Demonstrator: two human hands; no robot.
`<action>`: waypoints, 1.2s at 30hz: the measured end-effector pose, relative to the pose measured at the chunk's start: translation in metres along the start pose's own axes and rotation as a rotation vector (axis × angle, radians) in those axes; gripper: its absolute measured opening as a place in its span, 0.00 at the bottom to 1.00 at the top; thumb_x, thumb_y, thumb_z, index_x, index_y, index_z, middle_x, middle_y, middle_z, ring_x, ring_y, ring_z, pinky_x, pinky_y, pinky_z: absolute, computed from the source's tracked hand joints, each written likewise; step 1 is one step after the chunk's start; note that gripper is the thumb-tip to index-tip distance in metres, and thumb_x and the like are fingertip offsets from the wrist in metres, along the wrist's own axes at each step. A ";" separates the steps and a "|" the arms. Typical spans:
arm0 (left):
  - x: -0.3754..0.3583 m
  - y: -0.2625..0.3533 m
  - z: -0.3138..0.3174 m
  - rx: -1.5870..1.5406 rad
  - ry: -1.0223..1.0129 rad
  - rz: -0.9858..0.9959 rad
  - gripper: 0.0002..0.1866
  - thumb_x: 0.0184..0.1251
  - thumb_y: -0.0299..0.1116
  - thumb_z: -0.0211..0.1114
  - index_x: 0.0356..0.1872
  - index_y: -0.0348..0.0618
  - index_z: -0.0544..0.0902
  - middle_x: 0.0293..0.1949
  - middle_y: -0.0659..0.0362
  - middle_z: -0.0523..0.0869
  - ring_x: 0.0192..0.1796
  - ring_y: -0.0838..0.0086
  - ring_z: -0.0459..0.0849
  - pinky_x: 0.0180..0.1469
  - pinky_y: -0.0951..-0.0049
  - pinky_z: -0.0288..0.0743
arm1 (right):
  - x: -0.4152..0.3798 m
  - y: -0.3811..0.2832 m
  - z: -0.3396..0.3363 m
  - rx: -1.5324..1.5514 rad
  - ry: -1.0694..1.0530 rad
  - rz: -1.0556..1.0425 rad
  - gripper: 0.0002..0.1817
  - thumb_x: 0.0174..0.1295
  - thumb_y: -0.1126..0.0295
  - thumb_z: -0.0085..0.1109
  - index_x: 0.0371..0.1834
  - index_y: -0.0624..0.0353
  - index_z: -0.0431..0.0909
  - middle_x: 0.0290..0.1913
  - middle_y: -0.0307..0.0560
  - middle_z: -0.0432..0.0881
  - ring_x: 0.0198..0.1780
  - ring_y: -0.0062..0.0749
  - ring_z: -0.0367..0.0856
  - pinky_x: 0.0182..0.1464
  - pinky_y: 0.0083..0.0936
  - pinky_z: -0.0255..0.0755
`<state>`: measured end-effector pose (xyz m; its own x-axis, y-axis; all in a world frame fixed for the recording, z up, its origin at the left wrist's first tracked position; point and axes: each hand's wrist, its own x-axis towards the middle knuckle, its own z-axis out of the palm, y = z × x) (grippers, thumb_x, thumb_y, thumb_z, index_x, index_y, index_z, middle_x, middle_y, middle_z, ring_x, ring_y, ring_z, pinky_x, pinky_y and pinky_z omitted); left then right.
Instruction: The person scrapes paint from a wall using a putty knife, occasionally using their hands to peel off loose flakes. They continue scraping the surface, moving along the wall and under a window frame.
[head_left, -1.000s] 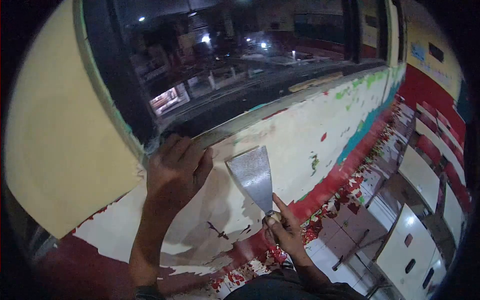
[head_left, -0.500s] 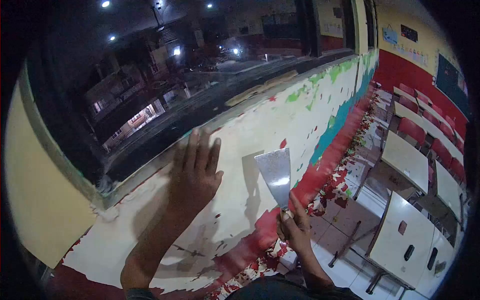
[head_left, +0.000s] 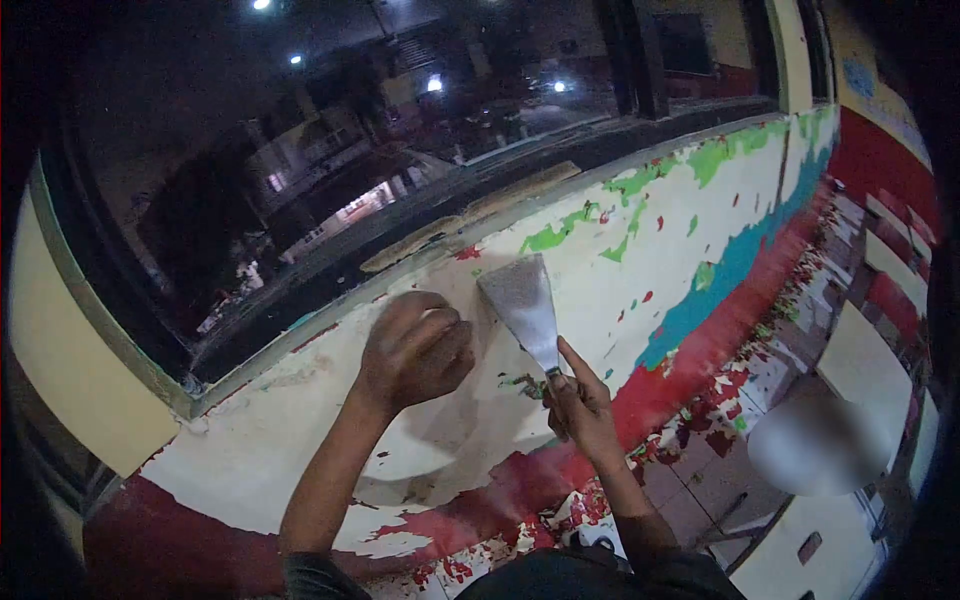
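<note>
A scraper (head_left: 525, 312) with a wide, flat metal blade is in my right hand (head_left: 582, 405), fingers wrapped round its handle and the index finger stretched along it. The blade points up and to the left, close over the bare white part of the wall (head_left: 640, 290). Left of the blade, my left hand (head_left: 415, 350) is closed with curled fingers in front of the same wall, below the window ledge. Patches of green, teal and red paint remain around the whitish surface, and a red band (head_left: 680, 395) runs along the bottom.
Above the wall is a dark window with a worn sill (head_left: 470, 215). Paint flakes (head_left: 720, 400) litter the tiled floor along the wall's foot. Desks (head_left: 865, 365) and red chairs stand at the right, one desk holding a small dark object (head_left: 809, 547). A blurred patch covers part of them.
My left hand has gone from spread fingers to a closed fist. The scraper and right hand have moved up and left. The view has shifted, moving the window and desks rightward.
</note>
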<state>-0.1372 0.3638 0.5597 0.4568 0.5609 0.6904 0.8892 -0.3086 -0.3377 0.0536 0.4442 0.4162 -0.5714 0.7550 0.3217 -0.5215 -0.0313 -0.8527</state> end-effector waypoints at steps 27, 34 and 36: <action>-0.005 0.000 0.016 0.453 0.111 -0.213 0.17 0.52 0.36 0.64 0.45 0.50 0.81 0.50 0.58 0.75 0.58 0.62 0.70 0.63 0.49 0.58 | 0.004 -0.007 -0.019 0.019 0.122 -0.006 0.31 0.70 0.64 0.47 0.73 0.54 0.50 0.27 0.39 0.75 0.19 0.16 0.66 0.20 0.13 0.62; -0.007 0.000 0.023 0.375 0.156 -0.208 0.15 0.54 0.37 0.63 0.44 0.48 0.82 0.51 0.58 0.77 0.57 0.62 0.72 0.63 0.48 0.58 | -0.020 0.046 -0.010 -0.060 0.244 0.121 0.29 0.72 0.64 0.42 0.74 0.52 0.48 0.26 0.40 0.73 0.22 0.18 0.68 0.23 0.14 0.65; -0.006 0.003 0.028 0.378 0.159 -0.205 0.14 0.56 0.38 0.62 0.43 0.50 0.82 0.51 0.59 0.77 0.57 0.63 0.72 0.63 0.48 0.59 | -0.017 0.058 -0.011 -0.007 0.207 0.070 0.29 0.72 0.63 0.41 0.74 0.51 0.47 0.26 0.40 0.72 0.21 0.19 0.68 0.23 0.15 0.64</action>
<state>-0.1368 0.3811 0.5368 0.2879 0.4473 0.8468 0.9204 0.1150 -0.3737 0.0398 0.4367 0.3566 -0.4638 0.8693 0.1710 -0.4804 -0.0846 -0.8730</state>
